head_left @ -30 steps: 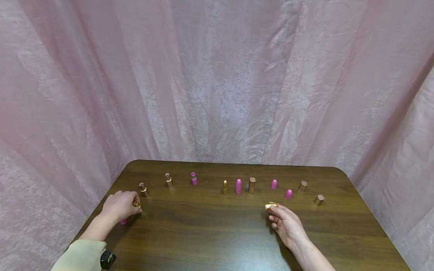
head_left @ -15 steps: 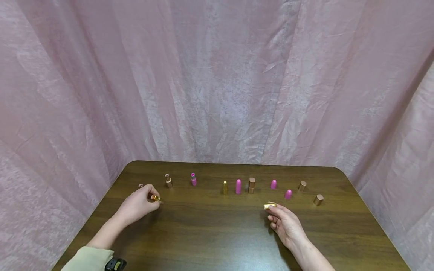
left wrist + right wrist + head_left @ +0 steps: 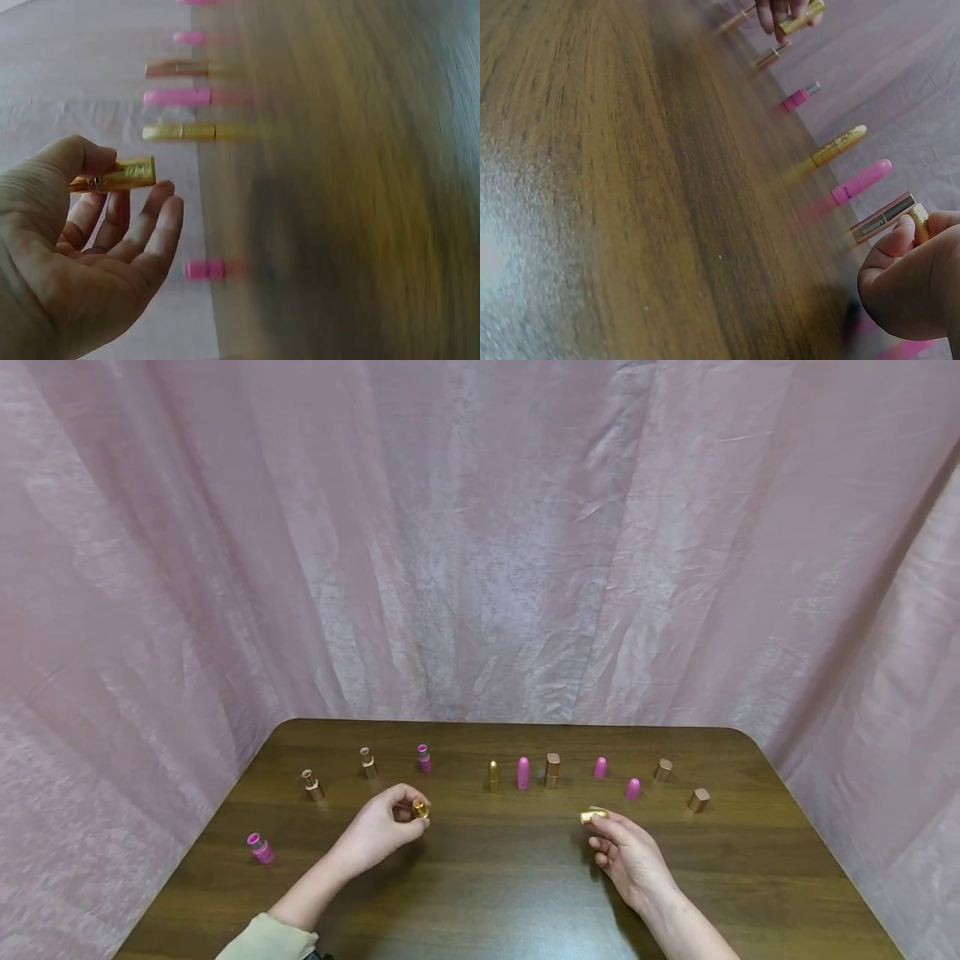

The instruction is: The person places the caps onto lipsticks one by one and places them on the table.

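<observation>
My left hand [image 3: 378,833] pinches an uncapped gold lipstick tube [image 3: 420,810] between thumb and fingers, above the left-middle of the table. In the left wrist view the gold tube [image 3: 135,174] sticks out past the thumb, and its rear part is hidden by the hand. To the right, my right hand [image 3: 633,860] holds a gold lipstick cap [image 3: 592,817] on its side between thumb and fingertips, off the table. The right wrist view shows the cap [image 3: 921,222] partly covered by the fingers. A wide gap separates the two hands.
Capped lipsticks stand mid-back on the wooden table [image 3: 487,893]: gold [image 3: 492,777], pink [image 3: 522,774], copper [image 3: 552,771]. Uncapped tubes stand left: copper [image 3: 312,787], copper [image 3: 368,763], pink [image 3: 424,759], pink [image 3: 260,849]. Pink caps [image 3: 633,789] and copper caps [image 3: 699,800] stand right. A pink curtain [image 3: 480,543] hangs behind.
My left hand has carried the gold tube from the table's left side toward the middle, uncovering the pink and copper tubes there. The right hand with the cap has barely moved.
</observation>
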The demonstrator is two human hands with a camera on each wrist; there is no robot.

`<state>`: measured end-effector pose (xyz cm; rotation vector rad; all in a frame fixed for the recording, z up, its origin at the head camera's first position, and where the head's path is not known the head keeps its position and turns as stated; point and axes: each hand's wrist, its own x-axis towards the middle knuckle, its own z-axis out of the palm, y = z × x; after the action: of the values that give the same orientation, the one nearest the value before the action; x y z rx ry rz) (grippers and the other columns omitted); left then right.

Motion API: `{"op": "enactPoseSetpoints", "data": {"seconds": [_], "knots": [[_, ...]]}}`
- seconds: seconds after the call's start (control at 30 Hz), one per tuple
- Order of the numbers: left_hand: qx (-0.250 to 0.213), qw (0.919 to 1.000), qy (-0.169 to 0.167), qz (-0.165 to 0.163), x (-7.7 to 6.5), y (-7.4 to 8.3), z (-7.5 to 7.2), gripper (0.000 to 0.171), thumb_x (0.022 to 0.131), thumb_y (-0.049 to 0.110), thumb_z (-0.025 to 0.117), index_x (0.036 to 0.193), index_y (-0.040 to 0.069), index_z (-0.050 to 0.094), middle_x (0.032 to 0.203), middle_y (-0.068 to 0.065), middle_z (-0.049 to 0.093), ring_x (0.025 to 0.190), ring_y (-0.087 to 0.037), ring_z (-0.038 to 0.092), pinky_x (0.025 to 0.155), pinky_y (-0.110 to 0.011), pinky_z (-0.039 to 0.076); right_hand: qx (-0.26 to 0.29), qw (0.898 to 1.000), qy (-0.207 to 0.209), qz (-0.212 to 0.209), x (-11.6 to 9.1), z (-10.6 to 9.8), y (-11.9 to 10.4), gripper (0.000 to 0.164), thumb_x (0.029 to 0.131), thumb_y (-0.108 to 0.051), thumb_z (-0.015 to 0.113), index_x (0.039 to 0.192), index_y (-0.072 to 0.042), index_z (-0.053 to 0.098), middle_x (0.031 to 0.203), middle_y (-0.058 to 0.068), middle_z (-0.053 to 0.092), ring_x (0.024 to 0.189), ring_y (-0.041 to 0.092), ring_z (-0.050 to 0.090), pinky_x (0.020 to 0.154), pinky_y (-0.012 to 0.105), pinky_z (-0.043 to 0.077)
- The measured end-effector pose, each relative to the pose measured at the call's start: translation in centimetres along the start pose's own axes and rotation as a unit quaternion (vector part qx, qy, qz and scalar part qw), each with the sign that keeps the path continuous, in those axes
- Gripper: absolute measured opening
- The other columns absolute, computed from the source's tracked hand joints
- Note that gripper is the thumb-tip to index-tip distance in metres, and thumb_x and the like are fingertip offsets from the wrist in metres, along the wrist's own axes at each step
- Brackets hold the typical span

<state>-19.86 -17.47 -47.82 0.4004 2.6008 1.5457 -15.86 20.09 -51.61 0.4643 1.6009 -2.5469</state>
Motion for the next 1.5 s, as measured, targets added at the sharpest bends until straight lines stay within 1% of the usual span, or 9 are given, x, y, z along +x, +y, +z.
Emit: {"op": "enactPoseSetpoints", "data": {"seconds": [0.27, 0.43, 0.63, 0.73, 0.9, 1.03, 1.13, 1.33, 1.5], "knots": [[0.013, 0.9978, -0.018, 0.062, 0.5, 1.2, 3.5, 0.023, 0.085, 0.005, 0.078, 0.107, 0.007, 0.07, 0.102, -0.003, 0.063, 0.089, -0.015, 0.063, 0.079, -0.026, 0.054, -0.005, 1.0, 0.002, -0.002, -0.3, 0.2, -0.1, 0.01, 0.099, -0.008, 0.063, 0.107, -0.01, 0.069, 0.087, -0.005, 0.067, 0.069, 0.008, 0.057, 0.06, 0.021, 0.041], [0.05, 0.9943, -0.036, 0.087, 0.9, 2.1, 4.8, 0.022, 0.086, 0.005, 0.078, 0.105, 0.008, 0.068, 0.097, 0.0, 0.063, 0.086, -0.014, 0.062, 0.076, -0.026, 0.054, -0.002, 1.0, 0.005, -0.007, -0.4, 0.5, -0.1, 0.01, 0.098, -0.007, 0.063, 0.106, -0.011, 0.068, 0.087, -0.005, 0.067, 0.068, 0.009, 0.057, 0.059, 0.021, 0.041], [0.11, 0.9866, -0.024, 0.118, 1.4, 3.1, 5.8, 0.019, 0.084, 0.006, 0.08, 0.098, 0.01, 0.068, 0.091, 0.004, 0.062, 0.082, -0.01, 0.06, 0.072, -0.025, 0.053, -0.002, 1.0, 0.002, -0.012, -0.5, 1.1, 0.1, 0.014, 0.097, -0.007, 0.064, 0.109, -0.009, 0.07, 0.09, -0.004, 0.066, 0.069, 0.009, 0.057, 0.059, 0.021, 0.04], [0.158, 0.9769, -0.008, 0.144, 1.7, 3.6, 6.1, 0.018, 0.083, 0.01, 0.081, 0.096, 0.015, 0.069, 0.09, 0.007, 0.061, 0.081, -0.009, 0.059, 0.073, -0.027, 0.052, -0.003, 1.0, -0.001, -0.014, -0.6, 1.5, 0.2, 0.014, 0.097, -0.007, 0.064, 0.109, -0.009, 0.07, 0.09, -0.004, 0.067, 0.069, 0.01, 0.056, 0.059, 0.021, 0.04], [0.26, 0.9467, 0.018, 0.19, 1.9, 4.6, 6.6, 0.017, 0.084, 0.02, 0.081, 0.098, 0.022, 0.071, 0.098, 0.01, 0.067, 0.092, -0.012, 0.059, 0.083, -0.033, 0.051, -0.004, 1.0, -0.008, -0.019, -0.8, 2.3, 0.5, 0.014, 0.097, -0.008, 0.065, 0.11, -0.009, 0.07, 0.092, -0.003, 0.067, 0.071, 0.01, 0.056, 0.06, 0.021, 0.041], [0.299, 0.9287, 0.026, 0.218, 2.2, 5.2, 7.0, 0.018, 0.085, 0.023, 0.082, 0.101, 0.023, 0.073, 0.1, 0.01, 0.069, 0.095, -0.013, 0.059, 0.086, -0.034, 0.05, -0.002, 1.0, -0.013, -0.022, -1.0, 3.0, 0.6, 0.015, 0.096, -0.008, 0.066, 0.111, -0.009, 0.07, 0.093, -0.002, 0.068, 0.072, 0.011, 0.056, 0.06, 0.022, 0.04], [0.305, 0.9239, 0.029, 0.23, 2.4, 5.5, 7.2, 0.021, 0.084, 0.024, 0.084, 0.102, 0.02, 0.073, 0.096, 0.01, 0.068, 0.092, -0.012, 0.058, 0.084, -0.032, 0.049, -0.001, 1.0, -0.018, -0.022, -1.2, 3.4, 0.7, 0.016, 0.096, -0.008, 0.066, 0.112, -0.009, 0.07, 0.096, -0.002, 0.068, 0.073, 0.011, 0.056, 0.06, 0.022, 0.04], [0.303, 0.924, 0.031, 0.231, 2.6, 5.7, 7.6, 0.019, 0.083, 0.024, 0.086, 0.096, 0.02, 0.072, 0.092, 0.011, 0.067, 0.09, -0.011, 0.057, 0.083, -0.031, 0.049, 0.002, 0.999, -0.023, -0.027, -1.3, 3.9, 0.8, 0.02, 0.096, -0.008, 0.067, 0.116, -0.007, 0.069, 0.097, -0.002, 0.067, 0.072, 0.01, 0.056, 0.059, 0.022, 0.04], [0.323, 0.9133, 0.032, 0.246, 2.7, 5.8, 7.8, 0.018, 0.083, 0.027, 0.085, 0.096, 0.022, 0.073, 0.096, 0.011, 0.068, 0.091, -0.013, 0.058, 0.084, -0.032, 0.049, 0.006, 0.999, -0.021, -0.029, -1.2, 4.2, 1.0, 0.021, 0.095, -0.008, 0.067, 0.116, -0.006, 0.068, 0.096, -0.002, 0.067, 0.072, 0.01, 0.056, 0.059, 0.022, 0.04]]}}
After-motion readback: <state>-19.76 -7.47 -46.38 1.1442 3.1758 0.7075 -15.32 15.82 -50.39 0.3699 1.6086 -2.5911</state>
